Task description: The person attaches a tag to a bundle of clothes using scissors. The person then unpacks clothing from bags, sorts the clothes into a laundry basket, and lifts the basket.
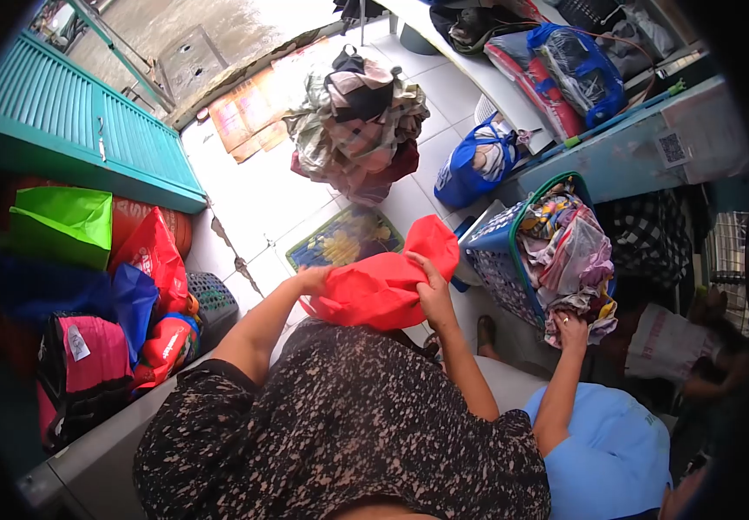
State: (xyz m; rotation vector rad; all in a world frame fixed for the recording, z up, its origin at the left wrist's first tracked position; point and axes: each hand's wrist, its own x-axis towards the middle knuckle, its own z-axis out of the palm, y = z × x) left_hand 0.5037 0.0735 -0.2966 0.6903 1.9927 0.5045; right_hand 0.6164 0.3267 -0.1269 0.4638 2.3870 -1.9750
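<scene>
A bright red cloth bag (374, 290) is held in front of my body, above the floor. My left hand (314, 279) grips its left edge, and part of the fingers is behind the fabric. On the right side of the bag, my right hand (431, 290) pinches the cloth between thumb and fingers. Beyond the bag lies a patterned floor mat (344, 238) with yellow flowers. Past the mat stands a large heap of clothes (357, 126) in pale, black and dark red fabric.
At right, a person in a blue shirt (604, 442) has a hand on clothes in a blue basket (500, 260). Colored bags, including a green bag (62, 227), stand left below teal shutters (88, 121). A blue bag (474, 165) sits near the white table (478, 65).
</scene>
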